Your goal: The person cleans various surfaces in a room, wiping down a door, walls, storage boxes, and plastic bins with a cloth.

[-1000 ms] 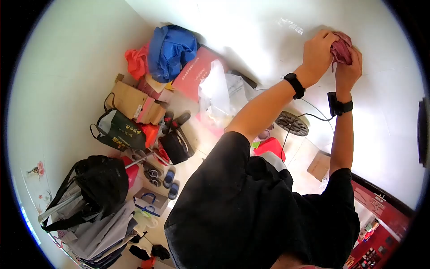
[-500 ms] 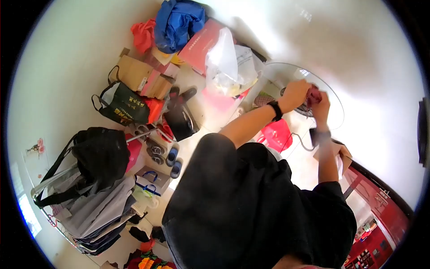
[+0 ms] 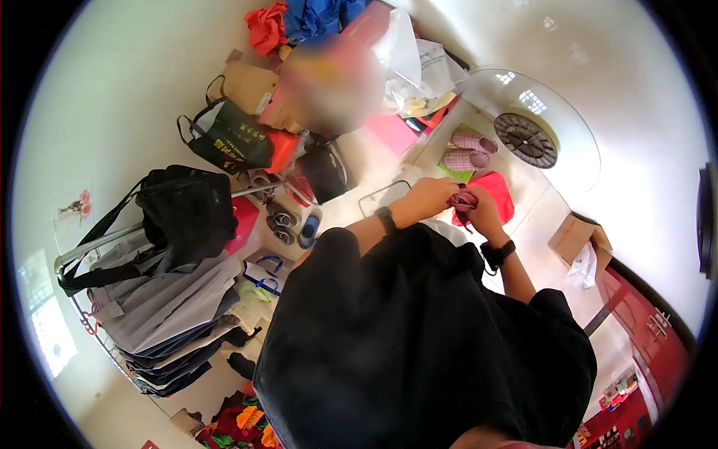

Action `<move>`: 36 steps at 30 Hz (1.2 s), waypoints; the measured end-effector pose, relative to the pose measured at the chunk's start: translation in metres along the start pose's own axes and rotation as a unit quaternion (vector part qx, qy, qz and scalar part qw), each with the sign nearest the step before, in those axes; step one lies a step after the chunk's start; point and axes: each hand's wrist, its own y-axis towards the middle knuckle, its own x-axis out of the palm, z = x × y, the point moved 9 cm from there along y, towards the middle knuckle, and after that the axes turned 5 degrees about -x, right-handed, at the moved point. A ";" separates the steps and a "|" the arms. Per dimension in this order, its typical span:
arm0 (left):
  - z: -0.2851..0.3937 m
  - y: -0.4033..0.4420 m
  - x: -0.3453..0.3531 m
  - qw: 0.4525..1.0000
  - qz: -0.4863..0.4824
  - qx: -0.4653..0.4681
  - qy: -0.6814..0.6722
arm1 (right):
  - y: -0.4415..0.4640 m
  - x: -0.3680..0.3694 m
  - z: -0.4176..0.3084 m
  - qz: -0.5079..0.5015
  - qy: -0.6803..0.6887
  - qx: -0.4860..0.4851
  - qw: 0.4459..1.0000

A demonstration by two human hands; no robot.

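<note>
Close in front of my black shirt, both hands meet around a small crumpled maroon cloth (image 3: 462,199). My left hand (image 3: 428,197), with a dark band at its wrist, is closed on the left side of it. On the other side, my right hand (image 3: 485,211) grips it too, a black watch-like band around that wrist. The fingers hide part of the cloth. Just beyond the hands a bright red bag (image 3: 497,193) lies on the floor. A pair of pink checked slippers (image 3: 470,150) rests on something green behind it.
A round glass top (image 3: 576,153) with a dark round base (image 3: 526,140) stands ahead right. An open cardboard box (image 3: 572,238) is at the right. Left are a clothes rack with a black bag (image 3: 187,213), shoes (image 3: 281,223) and a dark green bag (image 3: 232,138).
Both hands have come down and left, nearer my body, still holding the maroon cloth. The view has shifted, and the slippers and round base are now uncovered.
</note>
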 end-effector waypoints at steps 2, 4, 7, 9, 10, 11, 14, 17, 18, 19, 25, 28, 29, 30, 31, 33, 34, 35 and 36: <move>-0.014 -0.008 -0.013 1.000 0.000 -0.015 0.008 | 0.010 0.014 -0.007 -0.014 -0.006 0.021 1.000; -0.031 -0.011 -0.026 1.000 -0.001 -0.022 0.015 | 0.026 0.025 -0.018 -0.015 -0.005 0.017 1.000; -0.058 -0.012 -0.052 0.999 -0.012 -0.022 0.034 | 0.058 0.048 -0.026 -0.027 -0.025 -0.004 0.999; -0.082 -0.013 -0.073 0.999 0.001 -0.019 0.039 | 0.087 0.070 -0.032 -0.039 -0.035 0.006 0.999; -0.102 -0.012 -0.082 0.999 0.007 -0.020 0.035 | 0.104 0.081 -0.036 -0.037 -0.032 0.006 0.999; -0.122 -0.010 -0.095 0.999 0.011 -0.020 0.033 | 0.125 0.092 -0.043 -0.033 -0.028 0.007 0.999; -0.191 0.000 -0.138 0.999 -0.001 -0.025 0.026 | 0.192 0.129 -0.064 -0.022 -0.055 0.015 0.998; -0.256 0.011 -0.188 0.999 0.025 -0.031 0.008 | 0.258 0.173 -0.074 -0.011 -0.018 0.046 0.999; -0.269 0.014 -0.214 0.998 0.054 -0.022 0.007 | 0.281 0.186 -0.077 -0.001 -0.023 0.040 0.999; -0.283 0.019 -0.240 0.997 0.082 -0.010 0.007 | 0.304 0.198 -0.078 0.011 -0.027 0.034 0.999; -0.396 0.059 -0.300 0.984 0.155 -0.085 0.009 | 0.426 0.244 -0.079 0.091 -0.008 0.022 0.996; -0.460 0.082 -0.293 0.972 0.183 -0.143 -0.038 | 0.471 0.279 -0.049 0.086 -0.041 0.042 0.995; -0.469 0.096 -0.297 0.967 0.204 -0.145 -0.047 | 0.488 0.283 -0.036 0.096 -0.033 0.045 0.994; -0.474 0.108 -0.302 0.962 0.222 -0.148 -0.056 | 0.504 0.288 -0.024 0.106 -0.024 0.051 0.993; -0.483 0.115 -0.301 0.957 0.237 -0.154 -0.065 | 0.513 0.293 -0.011 0.115 -0.014 0.060 0.991; -0.509 0.139 -0.285 0.956 0.239 -0.154 -0.072 | 0.531 0.307 0.029 0.123 0.042 0.073 0.989; -0.520 0.145 -0.272 0.954 0.225 -0.181 -0.080 | 0.535 0.311 0.046 0.127 0.041 0.072 0.988; -0.527 0.155 -0.267 0.951 0.212 -0.205 -0.088 | 0.543 0.312 0.060 0.132 0.039 0.068 0.988; -0.530 0.164 -0.266 0.949 0.214 -0.218 -0.075 | 0.552 0.302 0.058 0.140 0.003 0.055 0.989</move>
